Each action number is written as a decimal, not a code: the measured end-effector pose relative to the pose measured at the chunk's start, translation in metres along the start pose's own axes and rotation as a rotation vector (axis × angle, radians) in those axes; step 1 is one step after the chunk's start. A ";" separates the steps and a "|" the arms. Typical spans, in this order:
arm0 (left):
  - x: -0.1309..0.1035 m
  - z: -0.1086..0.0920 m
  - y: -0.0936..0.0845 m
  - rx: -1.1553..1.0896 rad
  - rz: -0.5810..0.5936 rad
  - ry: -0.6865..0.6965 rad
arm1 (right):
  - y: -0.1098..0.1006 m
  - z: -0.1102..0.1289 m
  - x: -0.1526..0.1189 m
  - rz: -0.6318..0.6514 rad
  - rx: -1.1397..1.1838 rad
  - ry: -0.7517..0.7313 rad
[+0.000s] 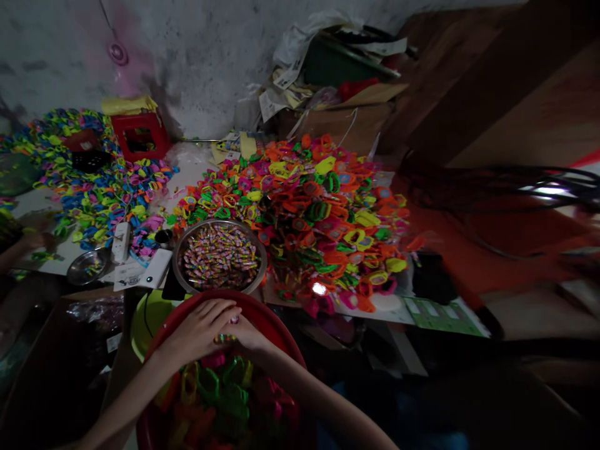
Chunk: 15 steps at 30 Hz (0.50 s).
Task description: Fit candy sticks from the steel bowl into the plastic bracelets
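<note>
My left hand and my right hand meet above a red tub, fingers bent and close together. A small whitish-pink bit shows between the fingertips, and a yellow-green bit peeks out below them. The fingers hide most of what they grip. Inside the tub lie plastic toy watches in green, orange, yellow and pink. Just beyond my hands, a metal bowl holds many small wrapped candies.
A big heap of bright toy watches covers the table behind the bowl. Another colourful pile spreads leftward, near a red stool, a power strip and a small metal dish. A co-worker's hand is at far left.
</note>
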<state>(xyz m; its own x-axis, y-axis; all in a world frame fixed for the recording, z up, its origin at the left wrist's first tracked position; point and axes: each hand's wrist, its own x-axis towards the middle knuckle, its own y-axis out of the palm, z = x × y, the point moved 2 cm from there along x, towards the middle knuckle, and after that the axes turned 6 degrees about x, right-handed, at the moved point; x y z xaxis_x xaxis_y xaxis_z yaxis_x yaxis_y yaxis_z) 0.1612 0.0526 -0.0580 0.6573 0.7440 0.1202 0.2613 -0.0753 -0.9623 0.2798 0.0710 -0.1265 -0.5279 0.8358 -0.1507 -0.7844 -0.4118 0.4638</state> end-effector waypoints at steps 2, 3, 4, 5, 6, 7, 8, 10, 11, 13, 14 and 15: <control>-0.001 0.001 0.002 0.010 -0.013 0.001 | 0.001 0.000 0.001 -0.020 0.040 0.012; -0.002 0.001 0.003 0.016 -0.017 0.000 | 0.002 0.001 0.002 -0.029 0.061 0.018; -0.002 0.002 0.004 0.022 -0.020 -0.001 | 0.003 0.001 0.002 -0.035 0.078 0.025; -0.002 0.002 0.005 0.029 -0.022 0.000 | 0.004 0.001 0.002 -0.039 0.093 0.032; -0.002 0.002 0.005 0.038 -0.024 0.003 | 0.005 0.002 0.002 -0.042 0.103 0.038; -0.002 0.003 0.006 0.045 -0.026 0.008 | 0.006 0.002 0.002 -0.042 0.110 0.044; -0.002 0.003 0.006 0.051 -0.027 0.014 | 0.007 0.002 0.002 -0.043 0.115 0.048; -0.002 0.003 0.005 0.053 -0.031 0.020 | 0.008 0.001 0.003 -0.043 0.119 0.050; -0.001 0.003 0.005 0.050 -0.033 0.020 | 0.008 0.000 0.003 -0.041 0.117 0.048; -0.001 0.002 0.003 0.050 -0.039 0.026 | 0.009 -0.001 0.004 -0.036 0.102 0.040; -0.001 0.001 0.002 0.056 -0.044 0.034 | 0.009 -0.001 0.003 -0.028 0.085 0.033; -0.001 0.000 0.001 0.064 -0.052 0.044 | 0.009 -0.001 0.003 -0.017 0.063 0.025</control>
<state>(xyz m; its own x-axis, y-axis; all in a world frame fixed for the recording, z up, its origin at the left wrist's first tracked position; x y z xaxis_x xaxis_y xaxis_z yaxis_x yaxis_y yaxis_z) 0.1609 0.0518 -0.0589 0.6750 0.7156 0.1797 0.2510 0.0064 -0.9680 0.2712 0.0695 -0.1232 -0.5236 0.8327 -0.1805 -0.7714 -0.3734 0.5152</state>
